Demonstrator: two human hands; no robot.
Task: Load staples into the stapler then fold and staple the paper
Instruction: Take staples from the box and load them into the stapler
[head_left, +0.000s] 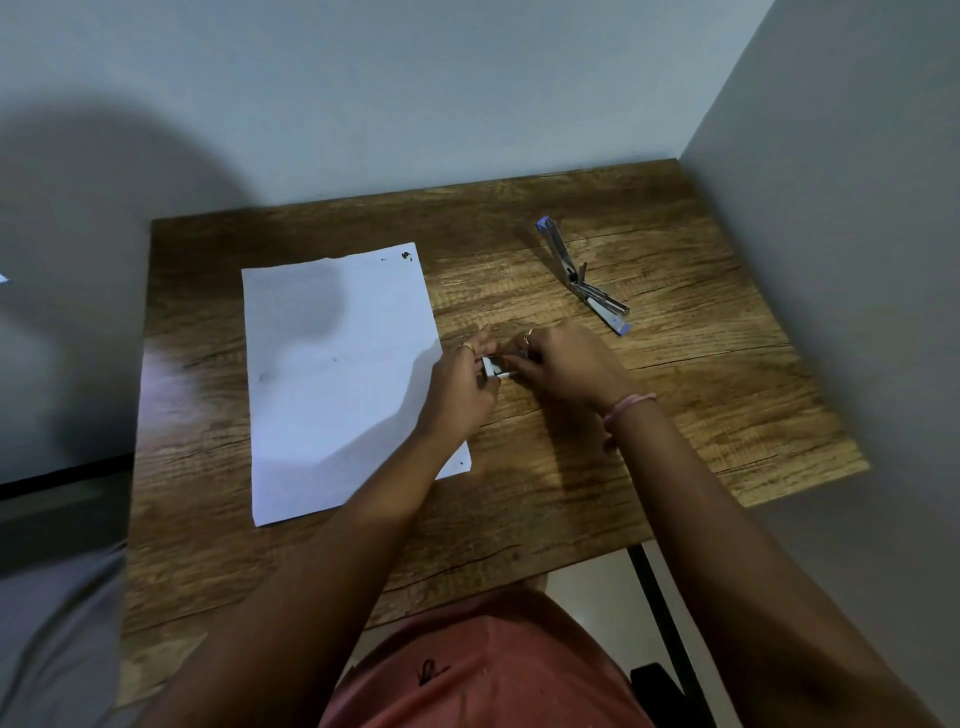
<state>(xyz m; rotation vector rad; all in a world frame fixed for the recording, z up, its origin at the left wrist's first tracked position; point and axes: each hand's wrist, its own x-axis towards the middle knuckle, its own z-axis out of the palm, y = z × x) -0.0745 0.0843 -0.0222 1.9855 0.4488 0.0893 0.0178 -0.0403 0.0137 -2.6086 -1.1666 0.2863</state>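
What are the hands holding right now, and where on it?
Both hands, left hand and right hand, pinch a small staple box between them, one at each end. The stapler lies open, untouched.

No text can be read anywhere; the small dark mark on the reddish shirt (434, 674) is too blurred to make out.

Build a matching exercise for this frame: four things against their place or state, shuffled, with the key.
Things:
1. stapler
2. paper
3. small staple box
4. pink band

Place or state:
A. lying flat, unfolded, left part of the table
B. on the right wrist
C. swung open, far right on the table
D. held between both hands, left hand and right hand

Pairs: 1-C, 2-A, 3-D, 4-B
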